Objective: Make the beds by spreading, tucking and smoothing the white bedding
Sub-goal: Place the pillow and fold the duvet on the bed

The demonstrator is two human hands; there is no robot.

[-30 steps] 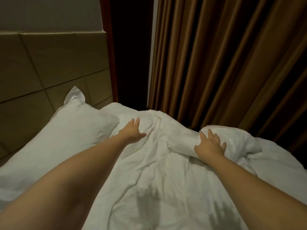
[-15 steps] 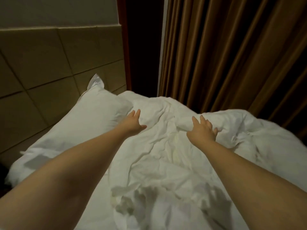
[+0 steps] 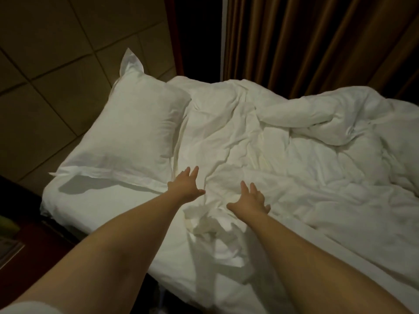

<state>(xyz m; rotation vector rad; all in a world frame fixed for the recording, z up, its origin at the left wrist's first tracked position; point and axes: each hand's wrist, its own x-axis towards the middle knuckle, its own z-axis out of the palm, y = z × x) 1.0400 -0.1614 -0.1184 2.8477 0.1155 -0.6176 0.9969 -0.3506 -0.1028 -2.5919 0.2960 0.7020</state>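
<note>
Two bare hands reach out side by side: the left hand (image 3: pixel 186 187) and the right hand (image 3: pixel 250 200). Both have fingers straight and spread wide, palms down, holding nothing. Whether they touch the cloth I cannot tell. One white duvet (image 3: pixel 294 155), soft and heavily creased, lies under and beyond both hands, bunched into a thick roll beyond the right hand. One plump rectangular pillow (image 3: pixel 136 116) sits beyond the left hand. One pleated brown curtain (image 3: pixel 317 41) hangs behind.

No writing, label, brand, number or sign can be read: the white bedding (image 3: pixel 283 155), pillow (image 3: pixel 136 123), wall panels (image 3: pixel 56 75) and curtain (image 3: pixel 317 41) are all plain.
</note>
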